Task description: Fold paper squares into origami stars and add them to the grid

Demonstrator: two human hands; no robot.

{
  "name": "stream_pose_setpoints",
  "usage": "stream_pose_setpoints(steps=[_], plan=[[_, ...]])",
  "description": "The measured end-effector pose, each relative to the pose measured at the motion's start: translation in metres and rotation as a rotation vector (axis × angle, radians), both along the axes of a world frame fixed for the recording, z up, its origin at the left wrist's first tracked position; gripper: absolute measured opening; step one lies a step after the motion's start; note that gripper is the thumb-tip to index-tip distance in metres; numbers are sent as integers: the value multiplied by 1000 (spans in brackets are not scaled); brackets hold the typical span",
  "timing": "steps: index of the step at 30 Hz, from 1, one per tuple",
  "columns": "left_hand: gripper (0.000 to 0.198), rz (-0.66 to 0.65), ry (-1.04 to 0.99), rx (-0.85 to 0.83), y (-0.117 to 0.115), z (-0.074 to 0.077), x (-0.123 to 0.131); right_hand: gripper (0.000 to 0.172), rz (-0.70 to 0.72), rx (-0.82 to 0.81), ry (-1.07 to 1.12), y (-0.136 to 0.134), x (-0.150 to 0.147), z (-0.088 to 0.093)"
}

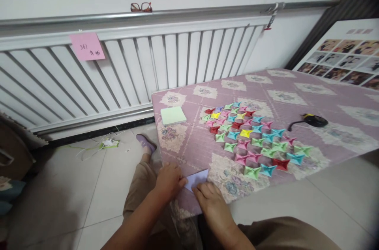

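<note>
A light purple sheet of origami paper (pixel 197 178), folded to a pointed shape, lies flat near the table's front left corner. My left hand (pixel 169 180) is closed at its left side, thumb and fingers against the edge. From the lower right, my right hand (pixel 212 202) presses its bunched fingers on the paper's lower edge. Part of the sheet is hidden under the fingers. Farther right, rows of small folded paper pieces (pixel 245 133) in green, pink, blue, red and yellow stand on the cloth. A stack of pale green square paper (pixel 173 115) sits at the left edge.
A floral pink tablecloth (pixel 201 145) covers the table. On it lies a black object with a thin arm (pixel 316 120). Behind stand a white radiator (pixel 183 55) with a pink note (pixel 87 46), and a photo board (pixel 346 53). Glasses (pixel 141 7) rest on the pipe.
</note>
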State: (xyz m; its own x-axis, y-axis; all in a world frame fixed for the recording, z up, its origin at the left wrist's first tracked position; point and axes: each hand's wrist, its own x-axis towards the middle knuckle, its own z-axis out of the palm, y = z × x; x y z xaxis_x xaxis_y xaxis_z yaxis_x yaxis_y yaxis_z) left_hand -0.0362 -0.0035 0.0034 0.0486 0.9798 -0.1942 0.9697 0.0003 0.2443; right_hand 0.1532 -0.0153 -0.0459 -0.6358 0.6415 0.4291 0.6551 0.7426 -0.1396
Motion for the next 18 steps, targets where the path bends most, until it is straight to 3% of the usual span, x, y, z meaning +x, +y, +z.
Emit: stream_pose_setpoints(steps=[7,12,18], plan=[[29,31,-52,75,-4,-12,-7,45,-7,14,-92,-5,3,1],[24,45,-103,92,-4,-17,-14,45,-80,-38,-157,-8,-5,11],[14,7,-78,144,-4,-13,-20,46,-79,-46,-129,-8,-7,16]])
